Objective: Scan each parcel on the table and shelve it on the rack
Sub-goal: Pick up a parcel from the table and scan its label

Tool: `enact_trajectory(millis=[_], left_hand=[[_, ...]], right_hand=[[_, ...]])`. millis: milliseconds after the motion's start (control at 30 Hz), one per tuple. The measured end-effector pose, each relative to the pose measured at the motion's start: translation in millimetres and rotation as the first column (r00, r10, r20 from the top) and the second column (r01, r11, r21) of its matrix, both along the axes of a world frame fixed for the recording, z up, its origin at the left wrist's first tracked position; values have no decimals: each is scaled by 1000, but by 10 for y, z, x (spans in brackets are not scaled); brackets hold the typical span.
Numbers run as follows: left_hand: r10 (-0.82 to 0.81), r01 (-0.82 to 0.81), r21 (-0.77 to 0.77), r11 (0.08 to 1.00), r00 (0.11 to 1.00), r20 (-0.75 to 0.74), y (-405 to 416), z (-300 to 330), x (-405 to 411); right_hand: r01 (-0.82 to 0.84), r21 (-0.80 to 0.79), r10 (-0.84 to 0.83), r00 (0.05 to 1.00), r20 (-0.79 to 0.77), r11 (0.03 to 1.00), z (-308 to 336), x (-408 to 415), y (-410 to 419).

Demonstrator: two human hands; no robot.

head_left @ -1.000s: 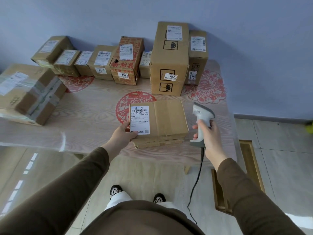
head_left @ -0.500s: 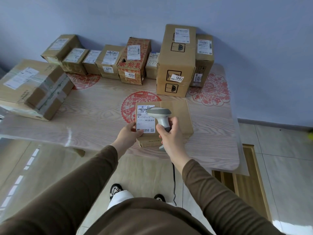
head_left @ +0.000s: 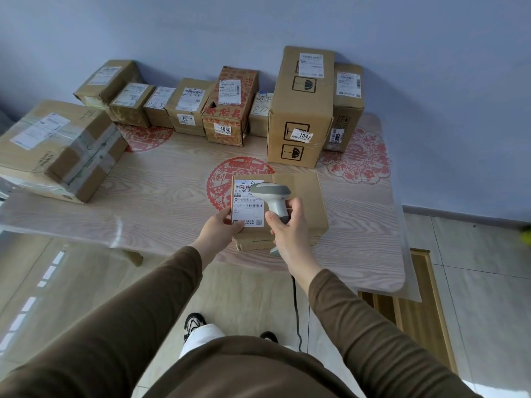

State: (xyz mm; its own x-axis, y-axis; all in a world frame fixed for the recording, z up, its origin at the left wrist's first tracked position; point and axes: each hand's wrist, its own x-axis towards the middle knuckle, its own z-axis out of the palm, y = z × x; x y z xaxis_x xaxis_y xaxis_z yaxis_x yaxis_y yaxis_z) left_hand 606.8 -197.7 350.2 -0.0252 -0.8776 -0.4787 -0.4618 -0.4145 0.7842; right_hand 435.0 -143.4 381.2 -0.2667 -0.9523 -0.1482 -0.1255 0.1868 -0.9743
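A flat brown parcel point(head_left: 304, 196) lies near the table's front edge, with a white shipping label point(head_left: 247, 206) on its left half. My left hand point(head_left: 219, 229) grips the parcel's near left corner, thumb on the label. My right hand point(head_left: 287, 225) holds the handle of a white corded scanner point(head_left: 273, 193) above the parcel. The scanner's head points left over the label and hides part of it.
Several taped cardboard parcels line the back wall, among them a tall box marked 1042 point(head_left: 301, 110) and one marked 4068 point(head_left: 227, 110). A big parcel point(head_left: 57, 147) sits at the left. The wooden table point(head_left: 161, 193) has red paper-cut patterns. The scanner cable point(head_left: 296, 311) hangs down to the floor.
My right hand brought the scanner from the parcel's right side to above the label. My left hand stayed on the parcel's corner. The view shifted slightly.
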Motion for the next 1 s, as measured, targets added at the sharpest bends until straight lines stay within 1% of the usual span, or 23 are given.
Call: enact_trajectory(millis=[167,367,467,567,667,767,833,900,1000], left_hand=[[0,0,1,1000,1000,-8,4,15,-1],[-5,5,13,1000,1000,-6,10,31,2],[-10,10,19,1000,1000,2,-4,17,5],[-9,9,33,999,1000,4,-6,11,-1],[-9,9,37,999,1000,12,-5,8,-9],[-7,6,45,999,1000,29,-9,23,-15],[-5,3,48,999,999,39,-6,31,-19],[-6,3,52,999,999,46,4,41,-24],[-2,0,49,999,999,47,12,53,-25]], right_hand=[[7,1,-7,1000,-6,1000,-11,-21,9],[19,-16,-18,1000,22,1000,39,-152,45],[98,-29,-96,994,44,995,60,-433,50],[237,-20,-235,969,71,971,14,-886,73],[365,89,-372,925,82,927,-192,-1404,52],[432,236,-454,890,47,870,-534,-1836,-30],[471,293,-496,868,10,832,-712,-2000,-84],[489,335,-514,858,-19,805,-820,-2076,-117],[458,390,-488,872,-25,798,-966,-2124,-169]])
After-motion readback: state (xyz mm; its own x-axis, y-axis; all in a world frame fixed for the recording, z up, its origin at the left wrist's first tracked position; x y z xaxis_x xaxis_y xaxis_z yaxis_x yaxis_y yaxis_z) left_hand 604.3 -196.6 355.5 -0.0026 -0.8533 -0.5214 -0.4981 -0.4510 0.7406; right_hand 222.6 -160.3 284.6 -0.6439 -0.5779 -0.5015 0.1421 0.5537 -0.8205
